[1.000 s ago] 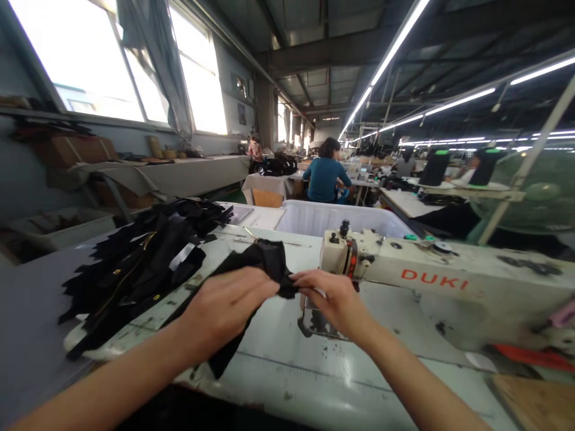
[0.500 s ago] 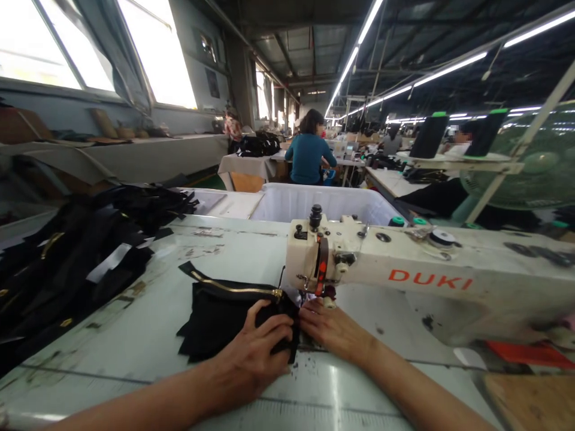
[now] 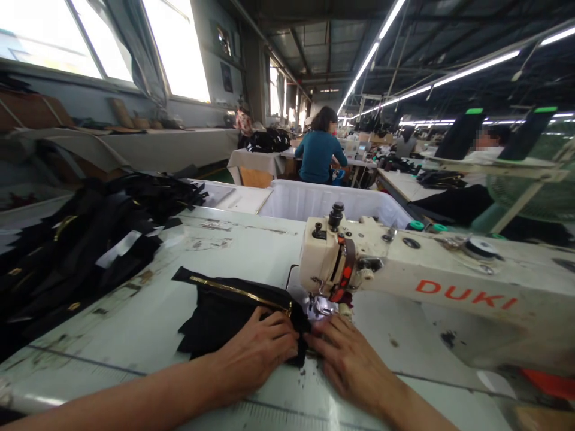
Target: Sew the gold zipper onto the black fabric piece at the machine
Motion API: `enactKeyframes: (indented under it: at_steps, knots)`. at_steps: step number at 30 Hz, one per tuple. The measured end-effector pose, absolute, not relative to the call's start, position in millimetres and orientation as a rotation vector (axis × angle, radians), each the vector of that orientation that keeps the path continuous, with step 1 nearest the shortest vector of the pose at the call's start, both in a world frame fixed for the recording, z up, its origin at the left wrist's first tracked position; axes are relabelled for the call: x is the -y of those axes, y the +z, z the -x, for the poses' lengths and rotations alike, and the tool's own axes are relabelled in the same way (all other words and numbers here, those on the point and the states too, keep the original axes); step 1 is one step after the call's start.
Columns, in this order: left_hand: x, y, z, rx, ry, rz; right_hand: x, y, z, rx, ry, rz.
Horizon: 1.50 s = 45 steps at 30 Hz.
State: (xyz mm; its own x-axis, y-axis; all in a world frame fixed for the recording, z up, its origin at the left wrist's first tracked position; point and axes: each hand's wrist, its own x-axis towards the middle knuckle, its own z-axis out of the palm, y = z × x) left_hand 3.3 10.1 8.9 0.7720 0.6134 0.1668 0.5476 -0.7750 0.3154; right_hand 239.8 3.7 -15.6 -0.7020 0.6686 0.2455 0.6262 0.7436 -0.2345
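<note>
A black fabric piece [image 3: 215,323] with a gold zipper [image 3: 240,292] lies on the sewing table, its right edge beside the needle area of a white sewing machine [image 3: 417,269]. My left hand [image 3: 258,347] rests over the right part of the fabric, fingers curled and gripping it just below the zipper's end. Close to the presser foot [image 3: 324,306], my right hand [image 3: 345,353] has its fingertips closed at the fabric's right edge. What lies under its fingers is partly hidden.
A pile of black zippered pieces [image 3: 90,239] covers the table's left side. Behind the table stands a white plastic bin [image 3: 332,200]. Thread cones [image 3: 460,134] and a fan [image 3: 525,191] are at right. A person in a teal top [image 3: 318,152] sits ahead.
The view has shifted, so the machine appears farther right. My right hand has drawn back slightly from the needle area, and the fabric has turned a little with my left hand on it.
</note>
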Motion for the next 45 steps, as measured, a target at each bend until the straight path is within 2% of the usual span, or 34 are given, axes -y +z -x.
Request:
enactKeyframes:
  at_steps: [3, 11, 21, 37, 45]
  knots:
    - [-10, 3, -9, -1.030, 0.370, -2.684, 3, -14, -238, 2.600, 0.227, 1.059]
    - [-17, -5, -8, -1.128, 0.364, -2.614, -3, -33, -232, 2.553, 0.021, 1.157]
    - [-49, -11, -7, -0.991, 0.390, -2.634, -13, -40, -232, 2.359, -0.221, 1.115]
    - [-64, -10, -3, -0.817, 0.438, -2.699, -17, -44, -232, 2.278, -0.318, 1.098]
    - [-64, -12, -4, -0.851, 0.525, -2.516, -19, -40, -235, 2.276, -0.356, 1.028]
